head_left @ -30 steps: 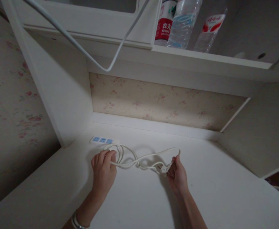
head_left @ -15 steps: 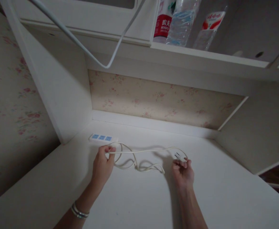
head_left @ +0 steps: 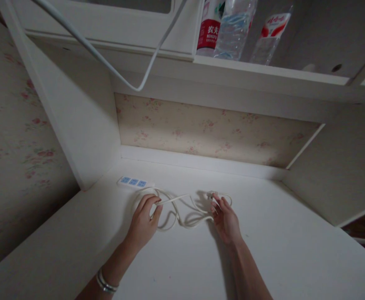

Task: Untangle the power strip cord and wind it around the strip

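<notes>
A white power strip [head_left: 133, 182] with blue socket faces lies at the back left of the white desk. Its cream power cord [head_left: 178, 216] spreads in loose, crossing loops between my hands. Thumb and fingers of my left hand [head_left: 145, 217] pinch a length of this cord just in front of the strip. To the right, my right hand [head_left: 225, 218] has its fingertips on the plug [head_left: 209, 194], whose pins point to the left. A short bend of cord curls behind those fingers. The fingers partly hide the plug.
Above the desk [head_left: 182, 266] is a cabinet shelf [head_left: 269, 71] with several plastic bottles [head_left: 234, 31]. A thick pale cable [head_left: 138, 88] hangs down at the upper left. White side panels [head_left: 79, 108] flank the desk, and a flowered wall panel [head_left: 207, 129] backs it.
My right hand has moved left with the plug, closer to my left hand. My left hand has shifted slightly right. The cord stretched between them has gone slack.
</notes>
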Tool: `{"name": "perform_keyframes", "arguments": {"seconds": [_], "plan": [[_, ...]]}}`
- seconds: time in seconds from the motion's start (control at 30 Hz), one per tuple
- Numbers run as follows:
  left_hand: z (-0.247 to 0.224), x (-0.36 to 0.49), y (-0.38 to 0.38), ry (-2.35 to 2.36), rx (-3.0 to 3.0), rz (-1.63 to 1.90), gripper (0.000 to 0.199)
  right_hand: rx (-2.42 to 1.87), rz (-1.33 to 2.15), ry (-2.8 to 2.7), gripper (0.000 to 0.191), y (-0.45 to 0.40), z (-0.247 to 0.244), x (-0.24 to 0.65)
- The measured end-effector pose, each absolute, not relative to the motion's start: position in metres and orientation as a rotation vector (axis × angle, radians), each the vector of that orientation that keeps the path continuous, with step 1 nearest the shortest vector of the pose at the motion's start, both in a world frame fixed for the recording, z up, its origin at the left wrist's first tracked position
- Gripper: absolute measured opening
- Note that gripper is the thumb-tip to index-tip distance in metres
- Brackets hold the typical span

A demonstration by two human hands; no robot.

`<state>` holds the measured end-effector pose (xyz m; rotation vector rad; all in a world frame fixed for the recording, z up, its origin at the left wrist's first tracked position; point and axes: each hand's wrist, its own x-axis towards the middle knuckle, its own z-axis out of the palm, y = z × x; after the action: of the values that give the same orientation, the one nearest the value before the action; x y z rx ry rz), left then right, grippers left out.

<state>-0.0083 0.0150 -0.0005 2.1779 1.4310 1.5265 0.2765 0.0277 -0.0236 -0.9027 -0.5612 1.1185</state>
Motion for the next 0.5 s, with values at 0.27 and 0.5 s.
{"name": "perform_keyframes", "arguments": {"seconds": [0.27, 0.5], "plan": [[-0.002, -0.002, 0.012, 1.282, 2.396, 1.265, 0.034, -1.315, 0.695, -1.458, 0.056, 0.005, -0.024, 0.236], [0.005, 0.010, -0.005, 1.057, 2.402, 0.950, 0.042, -1.276, 0.312, -1.992, 0.054, -0.013, -0.010, 0.219]]}}
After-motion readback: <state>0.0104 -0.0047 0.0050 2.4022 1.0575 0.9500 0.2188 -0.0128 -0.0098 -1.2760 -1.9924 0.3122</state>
